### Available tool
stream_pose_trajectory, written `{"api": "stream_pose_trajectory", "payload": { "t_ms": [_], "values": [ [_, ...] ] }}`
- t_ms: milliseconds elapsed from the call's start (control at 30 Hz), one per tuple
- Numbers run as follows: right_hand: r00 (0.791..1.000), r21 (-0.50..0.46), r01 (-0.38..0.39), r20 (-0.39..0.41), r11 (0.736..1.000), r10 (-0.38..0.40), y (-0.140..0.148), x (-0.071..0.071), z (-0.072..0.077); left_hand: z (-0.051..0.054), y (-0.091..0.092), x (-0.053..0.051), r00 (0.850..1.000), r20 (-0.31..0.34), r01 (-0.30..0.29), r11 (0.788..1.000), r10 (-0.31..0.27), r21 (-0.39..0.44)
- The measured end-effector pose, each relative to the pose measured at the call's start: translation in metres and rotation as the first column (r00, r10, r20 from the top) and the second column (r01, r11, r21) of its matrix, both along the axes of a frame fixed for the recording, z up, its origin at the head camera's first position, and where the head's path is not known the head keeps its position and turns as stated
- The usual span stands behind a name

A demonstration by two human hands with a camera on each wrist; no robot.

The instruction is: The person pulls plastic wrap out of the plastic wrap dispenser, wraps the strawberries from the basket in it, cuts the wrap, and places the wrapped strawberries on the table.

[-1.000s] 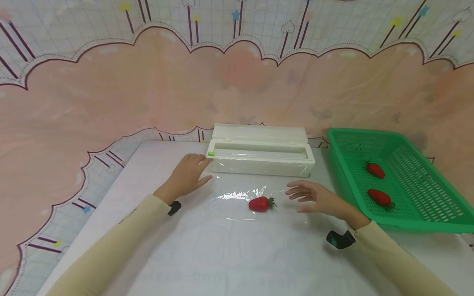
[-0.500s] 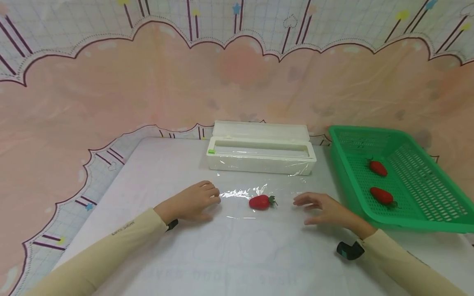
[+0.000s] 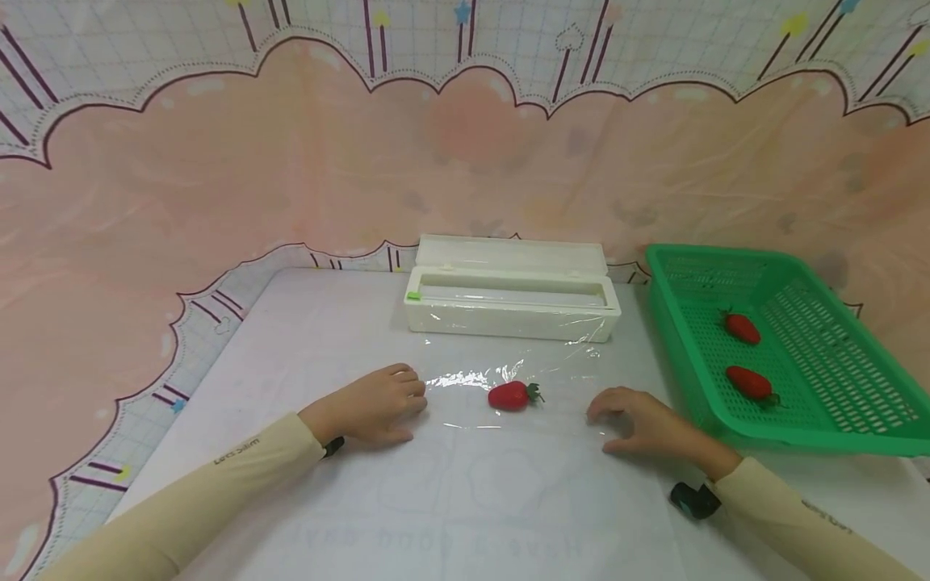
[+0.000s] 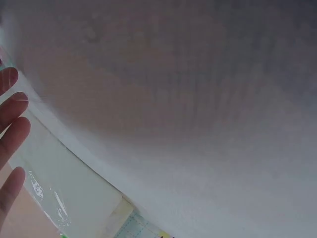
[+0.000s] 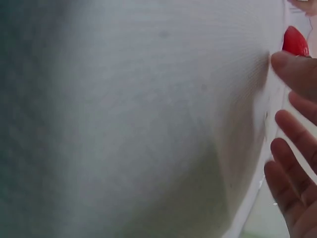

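Head view: red strawberry with green leaves [image 3: 508,396] lies on clear shiny plastic film [image 3: 458,379], between left hand [image 3: 370,406] and right hand [image 3: 647,424]; both loosely curved, released; white rectangular lidded box [image 3: 512,321] behind.

Soft, even indoor light washes a pale tabletop [image 3: 341,323], with white glare breaking across clear film [image 3: 452,401] at center and smaller glints on the front of a white box [image 3: 512,322] on the far side. Faint, soft-edged shadows fall beneath the sleeves [image 3: 203,494]. The head view is slightly hazy, a green basket [image 3: 835,441] stretched toward its right edge and lettering on the near tabletop too faint to read. Both wrist views are dimmer, filled by blurred pale surface, the left darkest at upper right, the right along its left side.
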State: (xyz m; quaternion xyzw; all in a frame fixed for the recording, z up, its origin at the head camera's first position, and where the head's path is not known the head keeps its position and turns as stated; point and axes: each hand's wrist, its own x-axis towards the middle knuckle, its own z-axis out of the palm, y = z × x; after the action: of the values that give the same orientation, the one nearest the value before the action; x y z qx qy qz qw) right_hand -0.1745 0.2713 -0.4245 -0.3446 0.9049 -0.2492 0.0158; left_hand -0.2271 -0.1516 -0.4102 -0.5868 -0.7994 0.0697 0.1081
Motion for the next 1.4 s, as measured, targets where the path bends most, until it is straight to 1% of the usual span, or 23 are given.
{"api": "stream_pose_trajectory", "payload": {
  "t_ms": [67, 133, 200, 267, 333, 400, 433, 500, 633, 700, 767, 900, 967, 1033, 1100, 1167, 1200, 1267, 1400],
  "values": [
    [0.997, 0.028, -0.019, -0.075, 0.999, 0.021, -0.002, 0.001, -0.001, 0.0, 0.0, 0.0, 1.0, -0.004, -0.001, 1.0, 0.001, -0.002],
    [0.982, 0.058, -0.055, -0.176, 0.997, 0.064, -0.004, 0.001, -0.001, 0.0, 0.0, 0.001, 1.0, -0.007, -0.002, 1.0, 0.002, -0.011],
    [0.958, 0.105, -0.081, -0.266, 0.991, 0.106, -0.007, 0.002, 0.0, 0.001, 0.0, 0.001, 1.0, -0.01, 0.0, 1.0, 0.0, -0.023],
    [0.926, 0.163, -0.09, -0.349, 0.982, 0.143, -0.009, 0.003, 0.002, 0.001, 0.001, 0.001, 1.0, -0.02, 0.008, 1.0, -0.009, -0.029],
    [0.896, 0.226, -0.092, -0.406, 0.97, 0.18, -0.012, 0.004, 0.004, 0.0, 0.001, 0.001, 0.999, -0.032, 0.022, 0.999, -0.023, -0.031],
    [0.877, 0.283, -0.076, -0.438, 0.956, 0.199, -0.014, 0.006, 0.005, -0.001, 0.001, 0.001, 0.998, -0.052, 0.041, 0.999, -0.042, -0.023],
    [0.865, 0.303, -0.07, -0.457, 0.95, 0.209, -0.014, 0.006, 0.005, -0.001, 0.001, 0.001, 0.997, -0.06, 0.048, 0.999, -0.049, -0.021],
    [0.847, 0.343, -0.051, -0.483, 0.938, 0.223, -0.014, 0.005, 0.004, -0.001, 0.001, 0.001, 0.996, -0.07, 0.057, 0.998, -0.058, -0.018],
    [0.827, 0.401, -0.012, -0.511, 0.916, 0.235, -0.016, 0.004, 0.002, -0.001, 0.002, 0.002, 0.996, -0.07, 0.055, 0.998, -0.057, -0.03],
    [0.812, 0.415, -0.01, -0.528, 0.91, 0.25, -0.017, 0.004, 0.001, 0.0, 0.002, 0.002, 0.996, -0.071, 0.052, 0.998, -0.054, -0.04],
    [0.787, 0.426, -0.013, -0.553, 0.904, 0.272, -0.019, 0.004, 0.001, 0.0, 0.002, 0.002, 0.996, -0.075, 0.048, 0.998, -0.052, -0.05],
    [0.726, 0.452, -0.014, -0.609, 0.892, 0.32, -0.021, 0.003, 0.001, 0.001, 0.002, 0.001, 0.995, -0.09, 0.039, 0.996, -0.046, -0.077],
    [0.699, 0.461, -0.01, -0.631, 0.887, 0.336, -0.022, 0.003, 0.001, 0.002, 0.002, 0.001, 0.994, -0.1, 0.034, 0.996, -0.043, -0.087],
    [0.675, 0.464, -0.006, -0.651, 0.886, 0.346, -0.022, 0.003, 0.001, 0.002, 0.002, 0.001, 0.993, -0.11, 0.032, 0.996, -0.041, -0.085],
    [0.661, 0.467, -0.003, -0.663, 0.885, 0.352, -0.023, 0.003, 0.002, 0.002, 0.002, 0.0, 0.992, -0.122, 0.031, 0.997, -0.04, -0.073],
    [0.658, 0.473, 0.003, -0.664, 0.881, 0.354, -0.022, 0.004, 0.003, 0.003, 0.002, 0.001, 0.991, -0.133, 0.024, 0.998, -0.031, -0.056],
    [0.665, 0.476, 0.005, -0.659, 0.88, 0.352, -0.022, 0.004, 0.003, 0.003, 0.002, 0.001, 0.991, -0.135, 0.02, 0.999, -0.026, -0.047],
    [0.688, 0.483, 0.014, -0.64, 0.875, 0.342, -0.022, 0.006, 0.005, 0.003, 0.002, 0.001, 0.99, -0.139, 0.008, 1.0, -0.011, -0.026],
    [0.754, 0.48, 0.04, -0.59, 0.877, 0.289, -0.02, 0.008, 0.01, 0.004, 0.001, 0.001, 0.99, -0.133, -0.03, 0.999, 0.035, 0.038]
  ]
}}
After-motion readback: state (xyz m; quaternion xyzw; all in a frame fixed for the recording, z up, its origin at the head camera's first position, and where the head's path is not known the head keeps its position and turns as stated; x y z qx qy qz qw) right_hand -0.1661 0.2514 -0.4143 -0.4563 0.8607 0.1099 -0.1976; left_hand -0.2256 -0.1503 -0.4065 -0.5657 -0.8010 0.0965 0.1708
